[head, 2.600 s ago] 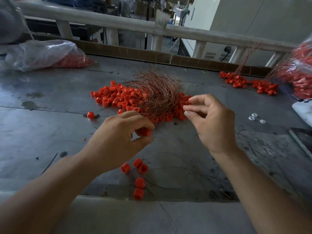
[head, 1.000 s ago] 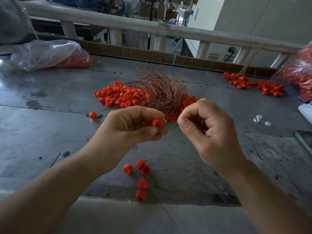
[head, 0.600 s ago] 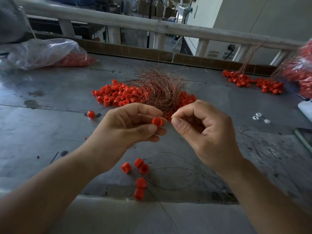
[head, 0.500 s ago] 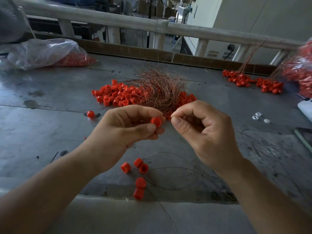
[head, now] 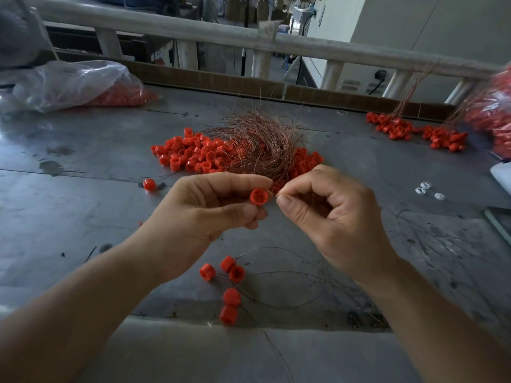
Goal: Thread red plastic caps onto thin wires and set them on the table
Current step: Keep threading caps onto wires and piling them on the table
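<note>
My left hand (head: pixel 204 214) pinches one red cap (head: pixel 259 196) between thumb and fingertips, its open end facing right. Just to its right, my right hand (head: pixel 326 217) has thumb and forefinger pinched together at the cap's mouth; the thin wire between them is too fine to make out. Behind both hands lies a pile of loose red caps (head: pixel 193 154) with a tangle of copper wires (head: pixel 260 142) on top. Several caps threaded on wires (head: pixel 229 272) lie on the table below my hands.
The grey metal table (head: pixel 69 211) carries a plastic bag of caps (head: pixel 69 84) at the far left and finished wired caps (head: pixel 414 131) at the far right beside another bag (head: pixel 495 114). A lone cap (head: pixel 149 184) and small white bits (head: pixel 425 187) lie loose. A railing (head: pixel 249 41) runs behind.
My left hand lifted the cap from low over the table up to the right hand, which curled from extended fingers into a pinch and closed in on the cap's mouth.
</note>
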A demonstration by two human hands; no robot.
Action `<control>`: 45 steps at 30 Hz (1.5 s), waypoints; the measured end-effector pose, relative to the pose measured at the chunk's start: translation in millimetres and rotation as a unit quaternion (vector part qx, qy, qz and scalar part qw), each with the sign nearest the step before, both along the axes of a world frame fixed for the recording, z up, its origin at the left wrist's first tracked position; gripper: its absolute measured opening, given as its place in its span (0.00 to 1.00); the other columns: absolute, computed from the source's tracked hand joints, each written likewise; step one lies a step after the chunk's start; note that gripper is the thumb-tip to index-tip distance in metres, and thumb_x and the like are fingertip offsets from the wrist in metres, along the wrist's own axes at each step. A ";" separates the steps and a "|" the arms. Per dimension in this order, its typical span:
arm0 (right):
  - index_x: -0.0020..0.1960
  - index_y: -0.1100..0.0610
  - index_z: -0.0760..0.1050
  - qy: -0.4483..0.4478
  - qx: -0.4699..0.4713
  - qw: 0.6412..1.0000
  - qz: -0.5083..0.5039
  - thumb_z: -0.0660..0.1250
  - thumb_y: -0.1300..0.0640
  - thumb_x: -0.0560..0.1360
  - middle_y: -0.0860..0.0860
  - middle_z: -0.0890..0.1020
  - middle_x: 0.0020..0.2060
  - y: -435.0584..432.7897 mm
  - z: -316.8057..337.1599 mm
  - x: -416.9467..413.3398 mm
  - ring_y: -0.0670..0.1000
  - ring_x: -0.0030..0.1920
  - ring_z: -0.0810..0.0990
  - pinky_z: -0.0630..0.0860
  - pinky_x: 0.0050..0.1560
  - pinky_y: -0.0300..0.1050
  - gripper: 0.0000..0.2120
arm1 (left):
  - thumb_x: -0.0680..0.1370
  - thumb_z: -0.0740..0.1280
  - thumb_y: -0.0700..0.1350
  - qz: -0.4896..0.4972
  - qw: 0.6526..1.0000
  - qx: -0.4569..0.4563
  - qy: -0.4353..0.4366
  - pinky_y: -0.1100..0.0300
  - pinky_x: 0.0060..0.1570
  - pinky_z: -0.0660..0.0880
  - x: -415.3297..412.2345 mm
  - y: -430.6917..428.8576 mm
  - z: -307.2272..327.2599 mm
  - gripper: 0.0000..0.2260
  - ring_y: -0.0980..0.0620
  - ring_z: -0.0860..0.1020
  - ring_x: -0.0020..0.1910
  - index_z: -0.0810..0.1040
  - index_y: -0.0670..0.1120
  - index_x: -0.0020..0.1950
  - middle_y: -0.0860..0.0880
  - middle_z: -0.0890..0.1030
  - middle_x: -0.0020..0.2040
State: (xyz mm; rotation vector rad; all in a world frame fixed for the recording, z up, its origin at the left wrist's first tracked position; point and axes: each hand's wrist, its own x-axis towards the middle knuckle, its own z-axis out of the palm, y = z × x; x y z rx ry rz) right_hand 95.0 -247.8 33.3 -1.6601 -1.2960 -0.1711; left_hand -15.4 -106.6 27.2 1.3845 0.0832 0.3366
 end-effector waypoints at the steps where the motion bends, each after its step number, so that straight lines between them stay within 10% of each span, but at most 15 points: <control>1: 0.37 0.57 0.78 -0.003 -0.007 1.000 0.000 0.68 0.60 0.70 0.46 0.76 0.31 0.5 -1.0 -0.3 0.45 0.33 0.73 0.68 0.34 0.32 0.03 | 0.63 0.72 0.34 -0.001 1.000 -0.001 0.000 0.68 0.36 0.76 0.3 0.7 -0.6 0.16 0.56 0.81 0.36 0.84 0.49 0.47 0.48 0.84 0.37; 45: 0.36 0.57 0.77 -0.025 -0.032 0.999 0.000 0.68 0.61 0.69 0.42 0.73 0.31 -2.7 1.7 2.7 0.40 0.32 0.70 0.65 0.34 0.29 0.04 | 0.62 0.70 0.39 -0.027 0.999 -0.016 -0.030 0.66 0.38 0.78 0.4 1.5 -2.8 0.14 0.53 0.83 0.40 0.84 0.47 0.46 0.47 0.85 0.42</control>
